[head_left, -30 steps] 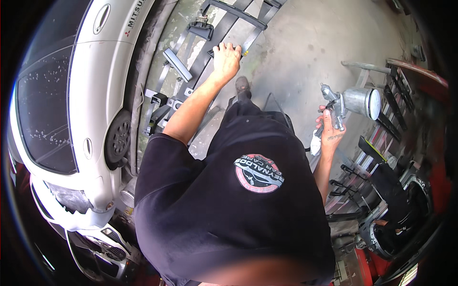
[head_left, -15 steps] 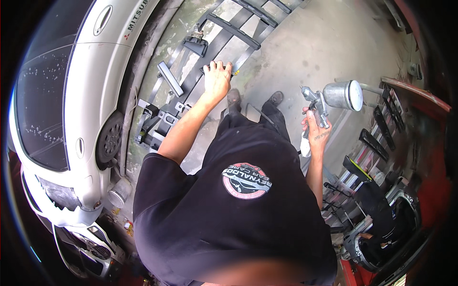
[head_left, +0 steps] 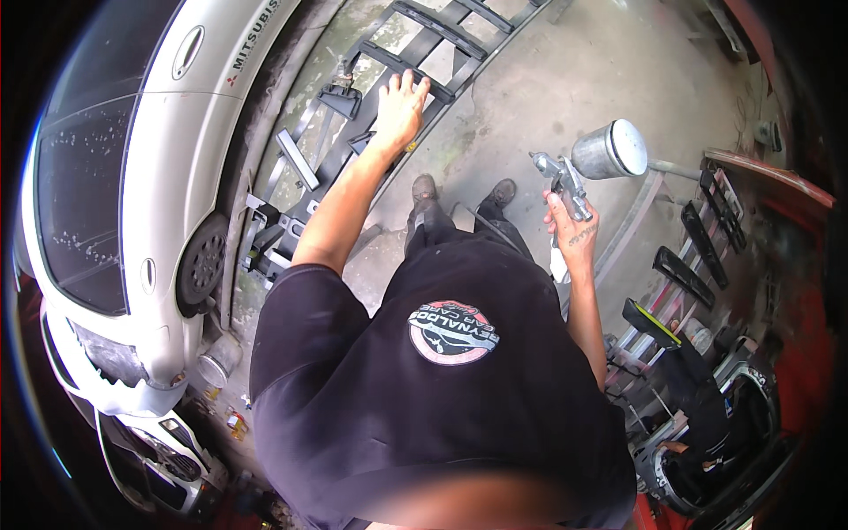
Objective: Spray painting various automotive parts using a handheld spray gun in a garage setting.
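Our nearer left hand (head_left: 402, 113) hung loosely spread, the black trim strip (head_left: 389, 59) at twelve o'clock, running ten-to-four; our right hand (head_left: 576, 231) gripped the gravity-feed spray gun (head_left: 568, 181).

Black capital lettering (head_left: 256, 40) runs along the side of the silver-white car (head_left: 190, 141) at the upper left of the frame, with a small red emblem (head_left: 232, 80) at its lower end. At centre, the black T-shirt (head_left: 415, 411) bears a round printed badge (head_left: 452, 333): pale block capitals, a short red script word and a car drawing. Letters along its lower rim are too small to read.
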The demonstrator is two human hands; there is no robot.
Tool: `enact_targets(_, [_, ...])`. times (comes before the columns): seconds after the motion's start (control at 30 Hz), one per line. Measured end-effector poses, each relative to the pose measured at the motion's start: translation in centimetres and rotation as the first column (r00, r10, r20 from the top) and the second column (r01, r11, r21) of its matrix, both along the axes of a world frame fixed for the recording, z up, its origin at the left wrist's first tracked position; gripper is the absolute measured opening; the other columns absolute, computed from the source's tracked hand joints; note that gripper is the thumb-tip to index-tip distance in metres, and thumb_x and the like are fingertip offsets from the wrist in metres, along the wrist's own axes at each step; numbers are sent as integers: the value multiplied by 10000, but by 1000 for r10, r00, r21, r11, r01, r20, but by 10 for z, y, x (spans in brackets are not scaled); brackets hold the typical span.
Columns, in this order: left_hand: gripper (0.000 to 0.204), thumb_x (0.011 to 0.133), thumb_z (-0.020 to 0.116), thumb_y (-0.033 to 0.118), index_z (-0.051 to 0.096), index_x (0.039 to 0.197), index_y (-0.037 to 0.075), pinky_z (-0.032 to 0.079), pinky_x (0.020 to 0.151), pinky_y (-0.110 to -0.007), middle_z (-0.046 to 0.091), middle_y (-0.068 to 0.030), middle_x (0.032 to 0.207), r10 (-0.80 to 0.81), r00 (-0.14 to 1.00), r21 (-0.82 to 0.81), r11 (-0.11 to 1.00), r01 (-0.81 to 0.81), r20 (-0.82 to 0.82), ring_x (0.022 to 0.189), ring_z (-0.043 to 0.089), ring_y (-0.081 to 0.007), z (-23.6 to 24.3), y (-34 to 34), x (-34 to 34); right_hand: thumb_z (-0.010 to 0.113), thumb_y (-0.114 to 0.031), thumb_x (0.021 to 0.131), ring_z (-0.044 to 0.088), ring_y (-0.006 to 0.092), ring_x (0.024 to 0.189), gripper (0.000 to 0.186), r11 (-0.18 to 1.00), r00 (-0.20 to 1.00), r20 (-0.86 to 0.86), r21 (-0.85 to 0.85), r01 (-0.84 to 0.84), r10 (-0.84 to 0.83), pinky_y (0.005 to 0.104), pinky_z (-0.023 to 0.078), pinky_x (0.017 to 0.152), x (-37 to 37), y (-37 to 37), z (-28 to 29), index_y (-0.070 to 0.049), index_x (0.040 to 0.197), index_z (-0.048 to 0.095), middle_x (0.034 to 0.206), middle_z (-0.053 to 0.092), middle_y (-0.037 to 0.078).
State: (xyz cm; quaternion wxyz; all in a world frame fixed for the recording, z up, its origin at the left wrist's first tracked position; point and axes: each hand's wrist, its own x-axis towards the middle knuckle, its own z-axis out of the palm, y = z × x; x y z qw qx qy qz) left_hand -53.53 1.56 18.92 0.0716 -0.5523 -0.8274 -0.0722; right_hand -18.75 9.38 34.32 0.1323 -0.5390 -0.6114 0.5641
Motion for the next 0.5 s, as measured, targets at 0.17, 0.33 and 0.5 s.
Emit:
enact_targets(0.17, [459, 848, 608, 54, 614, 1293, 167, 451, 937, -477, 582, -145, 1270, -220, 973, -158, 965, 208, -63, 1193, 542, -321, -17, 33, -42, 742, -268, 950, 631, 88, 644, 271, 999, 999, -22, -2, 49, -49, 250, 486, 555, 13, -11, 2, -10, 1033, 740, 747, 667, 26])
enact_targets(0.33, [326, 901, 566, 106, 627, 1219, 145, 434, 949, -458, 600, -108, 1212, -397, 917, -260, 883, 391, 31, 1146, 553, -287, -18, 39, -63, 722, -257, 966, 619, 89, 634, 271, 991, 991, -13, 20, 135, -135, 247, 480, 548, 19, -20, 3, -2, 1053, 743, 755, 669, 31])
enact_targets(0.5, [295, 871, 570, 91, 652, 1150, 142, 444, 952, -475, 663, -86, 1068, -454, 885, -294, 837, 462, 99, 1037, 631, -286, -12, 59, -75, 700, -234, 981, 621, 97, 629, 270, 981, 983, 4, 51, 185, -186, 248, 479, 532, 16, -23, 3, 20, 1061, 744, 792, 686, 53])
